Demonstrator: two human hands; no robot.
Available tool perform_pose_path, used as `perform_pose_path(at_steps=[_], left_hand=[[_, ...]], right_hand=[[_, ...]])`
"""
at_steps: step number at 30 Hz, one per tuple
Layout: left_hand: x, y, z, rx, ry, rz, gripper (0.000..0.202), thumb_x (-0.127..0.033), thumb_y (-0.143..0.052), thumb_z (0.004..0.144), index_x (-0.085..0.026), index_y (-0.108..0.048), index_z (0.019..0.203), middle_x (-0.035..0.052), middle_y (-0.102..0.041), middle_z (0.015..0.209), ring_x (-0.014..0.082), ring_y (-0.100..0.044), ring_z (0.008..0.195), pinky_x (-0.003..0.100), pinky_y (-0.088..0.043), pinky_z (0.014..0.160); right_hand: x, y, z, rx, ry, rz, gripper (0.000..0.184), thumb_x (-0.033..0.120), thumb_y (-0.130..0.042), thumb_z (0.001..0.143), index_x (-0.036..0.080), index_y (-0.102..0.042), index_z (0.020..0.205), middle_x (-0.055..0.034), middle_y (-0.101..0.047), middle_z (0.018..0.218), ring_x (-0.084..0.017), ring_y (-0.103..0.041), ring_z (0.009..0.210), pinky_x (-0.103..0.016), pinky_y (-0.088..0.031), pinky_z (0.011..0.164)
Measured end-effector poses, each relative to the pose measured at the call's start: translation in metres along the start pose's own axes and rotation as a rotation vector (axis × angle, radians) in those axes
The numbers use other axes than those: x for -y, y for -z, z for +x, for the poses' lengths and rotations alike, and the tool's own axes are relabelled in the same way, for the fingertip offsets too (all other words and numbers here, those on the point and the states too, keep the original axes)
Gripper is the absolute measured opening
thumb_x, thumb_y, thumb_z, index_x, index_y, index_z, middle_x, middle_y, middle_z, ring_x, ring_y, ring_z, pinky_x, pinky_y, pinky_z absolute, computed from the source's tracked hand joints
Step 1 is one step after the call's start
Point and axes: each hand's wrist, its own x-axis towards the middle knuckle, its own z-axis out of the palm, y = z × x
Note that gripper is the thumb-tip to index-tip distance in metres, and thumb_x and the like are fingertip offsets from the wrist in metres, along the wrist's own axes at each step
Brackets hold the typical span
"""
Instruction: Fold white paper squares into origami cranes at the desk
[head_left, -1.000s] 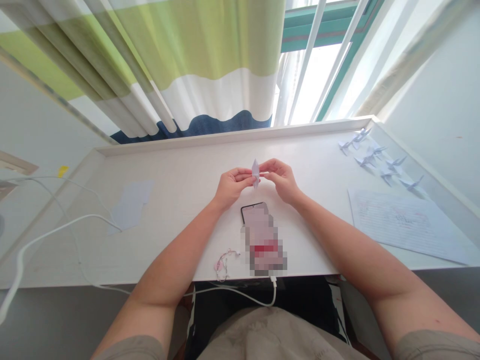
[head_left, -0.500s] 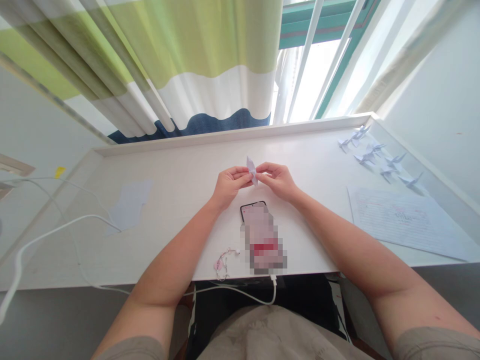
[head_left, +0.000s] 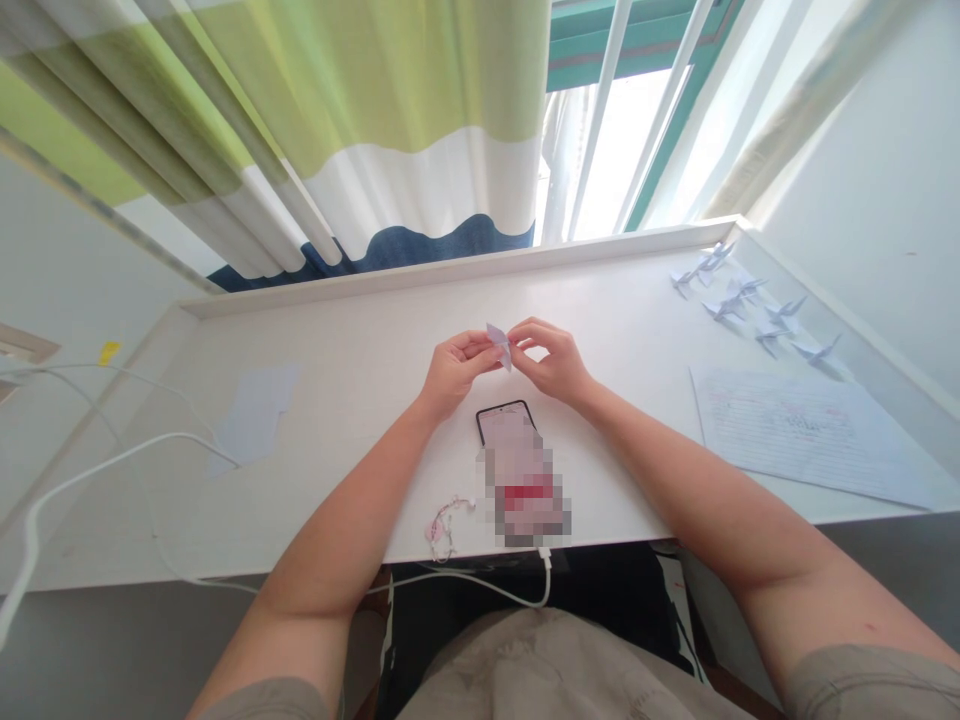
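Observation:
A small folded paper crane [head_left: 498,338], white and partly hidden by fingers, is held up over the middle of the desk. My left hand [head_left: 456,372] pinches its body between thumb and fingers. From the other side, my right hand [head_left: 553,362] has thumb and index finger closed at the crane's right edge, a gap showing inside their loop. Just below the hands lies a phone [head_left: 507,420], its screen blurred out, with a white cable [head_left: 546,575] plugged into its lower end.
Several finished paper cranes [head_left: 726,308] stand at the desk's back right. In front of them lies a written sheet stack [head_left: 802,435]. Blank paper pieces [head_left: 255,415] are on the left, near a white cable [head_left: 112,450]. A beaded charm [head_left: 442,525] sits beside the phone.
The paper crane has tilted, its upper point leaning further left. My right hand's fingers have shifted to its right edge and rounded into a loop. The whole view has shifted slightly.

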Motion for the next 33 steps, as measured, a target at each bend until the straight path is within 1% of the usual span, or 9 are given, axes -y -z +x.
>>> perform_pose_path(at_steps=[3,7,15,19,22,25,29,31,33], left_hand=[[0.0,-0.001,0.0,-0.006,-0.051,0.027,0.041,-0.046,-0.097,0.069,-0.019,-0.08,0.095,0.0057,-0.081,0.091,0.0196,-0.075,0.086,0.041,-0.061,0.093],[0.001,0.0,0.002,-0.022,-0.079,0.047,0.042,-0.047,-0.098,0.068,-0.019,-0.08,0.093,0.0055,-0.08,0.086,0.0197,-0.075,0.081,0.041,-0.061,0.09],[0.0,0.002,0.002,-0.015,-0.095,0.137,0.042,-0.051,-0.097,0.068,-0.019,-0.081,0.09,0.0058,-0.08,0.081,0.0206,-0.074,0.077,0.04,-0.06,0.083],[-0.001,0.005,0.002,0.01,-0.061,0.137,0.045,-0.051,-0.096,0.069,-0.018,-0.078,0.095,0.0056,-0.08,0.08,0.0207,-0.075,0.076,0.04,-0.061,0.084],[-0.002,0.008,0.003,0.057,-0.012,0.126,0.048,-0.051,-0.094,0.072,-0.018,-0.075,0.101,0.0066,-0.081,0.083,0.0223,-0.077,0.08,0.041,-0.062,0.085],[-0.003,0.009,0.002,0.093,0.01,0.105,0.045,-0.052,-0.088,0.078,-0.018,-0.069,0.101,0.0076,-0.081,0.085,0.0238,-0.079,0.083,0.042,-0.062,0.085],[0.0,0.007,0.002,0.107,-0.033,0.066,0.05,-0.046,-0.091,0.076,-0.022,-0.057,0.104,0.0048,-0.08,0.092,0.0225,-0.079,0.085,0.041,-0.061,0.085],[0.002,0.005,0.003,0.105,-0.058,0.059,0.055,-0.045,-0.094,0.073,-0.023,-0.053,0.103,0.0037,-0.08,0.093,0.0209,-0.077,0.086,0.039,-0.06,0.084],[0.004,0.005,0.004,0.097,-0.056,0.06,0.056,-0.05,-0.093,0.074,-0.022,-0.053,0.101,0.0032,-0.079,0.091,0.0193,-0.076,0.085,0.037,-0.059,0.083]], right_hand=[[0.002,-0.001,-0.001,-0.014,0.044,-0.014,0.015,0.039,-0.067,0.095,0.026,-0.074,0.09,-0.0047,-0.074,0.092,-0.021,-0.069,0.087,-0.041,-0.065,0.077],[0.001,-0.002,-0.001,-0.008,0.05,0.007,0.017,0.039,-0.066,0.097,0.026,-0.075,0.092,-0.0046,-0.074,0.093,-0.02,-0.068,0.086,-0.041,-0.065,0.077],[-0.004,-0.005,0.0,-0.028,-0.124,0.092,0.021,0.046,-0.073,0.091,0.026,-0.075,0.083,-0.0026,-0.073,0.091,-0.019,-0.069,0.089,-0.04,-0.065,0.081],[-0.004,-0.005,0.0,-0.017,-0.144,0.114,0.024,0.048,-0.075,0.09,0.025,-0.075,0.081,-0.0023,-0.073,0.088,-0.019,-0.07,0.087,-0.039,-0.065,0.08],[-0.004,-0.004,0.0,0.0,-0.115,0.081,0.026,0.05,-0.074,0.09,0.025,-0.075,0.083,-0.0032,-0.074,0.089,-0.019,-0.07,0.085,-0.04,-0.065,0.079],[-0.005,-0.005,0.0,-0.008,-0.12,0.073,0.026,0.05,-0.074,0.09,0.024,-0.075,0.086,-0.0036,-0.074,0.09,-0.02,-0.07,0.085,-0.04,-0.065,0.078],[-0.009,-0.007,-0.001,-0.054,-0.152,0.106,0.025,0.047,-0.074,0.091,0.023,-0.073,0.085,-0.0024,-0.072,0.087,-0.017,-0.069,0.076,-0.039,-0.064,0.073],[-0.009,-0.008,-0.001,-0.071,-0.12,0.107,0.022,0.043,-0.073,0.092,0.023,-0.072,0.084,-0.0019,-0.071,0.087,-0.016,-0.067,0.074,-0.037,-0.064,0.071],[-0.009,-0.008,-0.001,-0.088,-0.041,0.076,0.018,0.039,-0.071,0.093,0.023,-0.072,0.086,-0.002,-0.071,0.088,-0.016,-0.068,0.077,-0.036,-0.063,0.071]])
